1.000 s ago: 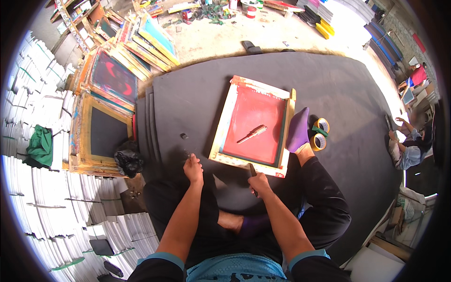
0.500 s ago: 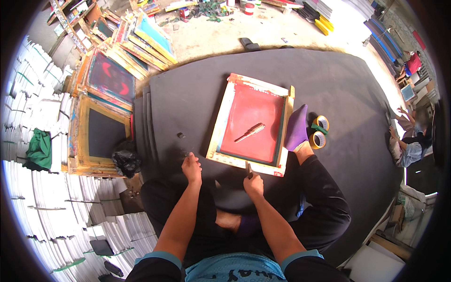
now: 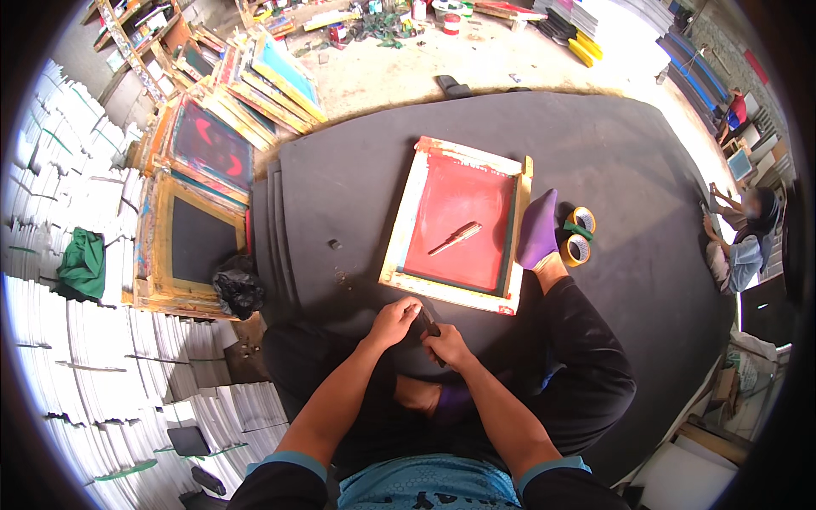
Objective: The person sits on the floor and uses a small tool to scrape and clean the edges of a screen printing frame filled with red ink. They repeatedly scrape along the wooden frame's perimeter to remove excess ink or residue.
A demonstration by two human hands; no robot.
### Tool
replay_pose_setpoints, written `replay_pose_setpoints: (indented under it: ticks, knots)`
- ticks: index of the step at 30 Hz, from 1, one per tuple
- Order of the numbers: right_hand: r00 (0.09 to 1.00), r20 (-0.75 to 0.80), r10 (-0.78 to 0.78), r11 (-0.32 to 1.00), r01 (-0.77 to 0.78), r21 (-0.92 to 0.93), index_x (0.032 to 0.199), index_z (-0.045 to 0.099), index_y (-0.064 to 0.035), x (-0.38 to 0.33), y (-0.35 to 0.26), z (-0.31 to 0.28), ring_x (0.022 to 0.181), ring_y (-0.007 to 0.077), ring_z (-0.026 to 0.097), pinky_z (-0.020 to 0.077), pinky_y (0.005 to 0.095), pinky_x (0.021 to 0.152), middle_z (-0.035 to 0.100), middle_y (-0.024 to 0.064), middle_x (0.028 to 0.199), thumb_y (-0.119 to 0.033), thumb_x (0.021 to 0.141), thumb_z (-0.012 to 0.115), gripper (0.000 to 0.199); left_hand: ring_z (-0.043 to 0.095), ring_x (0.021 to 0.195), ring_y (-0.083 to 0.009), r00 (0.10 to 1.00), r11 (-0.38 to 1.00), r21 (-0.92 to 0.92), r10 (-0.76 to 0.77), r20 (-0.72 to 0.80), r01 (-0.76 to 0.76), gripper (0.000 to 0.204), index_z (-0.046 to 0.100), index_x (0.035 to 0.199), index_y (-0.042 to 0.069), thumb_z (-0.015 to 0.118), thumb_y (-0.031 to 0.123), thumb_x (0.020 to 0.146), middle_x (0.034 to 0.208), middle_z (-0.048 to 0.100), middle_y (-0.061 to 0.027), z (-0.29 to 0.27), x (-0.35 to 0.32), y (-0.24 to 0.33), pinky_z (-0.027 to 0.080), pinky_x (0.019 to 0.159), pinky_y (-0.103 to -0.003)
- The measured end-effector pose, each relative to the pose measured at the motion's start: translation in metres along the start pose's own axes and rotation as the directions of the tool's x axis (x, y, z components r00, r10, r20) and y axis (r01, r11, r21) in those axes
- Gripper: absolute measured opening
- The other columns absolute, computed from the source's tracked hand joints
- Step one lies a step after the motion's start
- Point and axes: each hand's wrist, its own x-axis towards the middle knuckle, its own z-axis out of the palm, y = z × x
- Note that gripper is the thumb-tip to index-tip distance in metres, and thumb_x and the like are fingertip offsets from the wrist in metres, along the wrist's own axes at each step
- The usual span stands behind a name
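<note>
My right hand [image 3: 449,348] is closed round a slim dark tool [image 3: 431,323], tilted up toward my left hand; its exact kind is too small to make out. My left hand [image 3: 397,320] is held close by the tool's upper end with its fingers pinched; anything in them is hidden. Just beyond both hands lies a wooden screen-printing frame [image 3: 399,217] with red mesh. A screwdriver-like tool [image 3: 456,239] rests on the mesh. My foot in a purple sock [image 3: 537,228] is against the frame's right side.
Two rolls of yellow tape [image 3: 577,249] sit right of the foot on the black sheets [image 3: 629,178]. A small dark piece [image 3: 336,244] lies left of the frame. More frames [image 3: 183,280] and stacked white bundles [image 3: 81,365] stand left. Another person [image 3: 741,246] sits far right.
My left hand has moved right and down, from over the sheet's left part to beside the right hand. The right hand has shifted slightly left and nearer me, still gripping the dark tool.
</note>
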Motion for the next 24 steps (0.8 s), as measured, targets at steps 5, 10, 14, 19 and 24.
replay_pose_setpoints:
  ticks: [5,10,14,19,24]
  knots:
    - [0.97,0.24,0.036,0.977,-0.084,0.195,0.125,0.064,0.0009,-0.004,-0.007,-0.006,0.075,0.0213,0.073,0.0552,0.033,0.063,0.074,0.0116,0.092,-0.016,0.096,0.067,0.034,0.058,0.059,-0.0105,0.999,0.998,-0.044,-0.042,-0.014,0.042,0.018,0.064,0.106,0.004,0.057,0.021,0.109,0.075,0.061,-0.0029,-0.001,-0.001,-0.016,0.048,0.055,-0.03]
    - [0.964,0.229,0.136,0.956,-0.188,0.224,0.132,0.061,-0.0014,0.001,-0.002,-0.016,0.087,0.0228,0.074,0.0562,0.0372,0.068,0.074,0.0131,0.103,-0.019,0.1,0.066,0.037,0.055,0.055,-0.0097,0.927,0.99,-0.07,-0.138,-0.348,0.122,0.019,0.064,0.103,0.004,0.059,0.022,0.108,0.073,0.06,-0.0028,-0.004,0.008,-0.037,0.046,0.052,-0.029]
    - [0.987,0.02,0.161,0.965,-0.162,0.205,0.127,0.062,-0.002,0.017,0.013,-0.026,0.086,0.0236,0.073,0.0564,0.0387,0.069,0.071,0.013,0.101,-0.019,0.1,0.066,0.032,0.05,0.049,-0.0099,0.618,0.797,-0.484,-0.593,-0.516,0.361,0.024,0.064,0.096,0.004,0.063,0.026,0.106,0.069,0.055,-0.0012,-0.033,0.017,-0.051,0.041,0.043,-0.027]
    - [0.975,-0.031,0.219,0.954,-0.207,0.215,0.115,0.062,0.0011,0.035,0.019,-0.035,0.081,0.0252,0.071,0.0582,0.0388,0.065,0.067,0.0149,0.095,-0.017,0.099,0.067,0.025,0.048,0.047,-0.0116,0.397,0.611,-0.704,-0.785,-0.476,0.363,0.03,0.061,0.088,0.005,0.066,0.029,0.105,0.067,0.055,-0.0021,-0.056,0.02,-0.04,0.039,0.041,-0.027]
    - [0.965,-0.071,0.253,0.955,-0.237,0.178,0.108,0.063,0.0044,0.026,0.01,-0.031,0.064,0.0238,0.066,0.0527,0.0406,0.052,0.063,0.0117,0.081,-0.017,0.097,0.067,0.024,0.047,0.047,-0.0119,0.369,0.577,-0.74,-0.809,-0.458,0.346,0.036,0.061,0.086,0.005,0.066,0.035,0.104,0.067,0.054,-0.0026,-0.051,0.013,-0.031,0.039,0.041,-0.028]
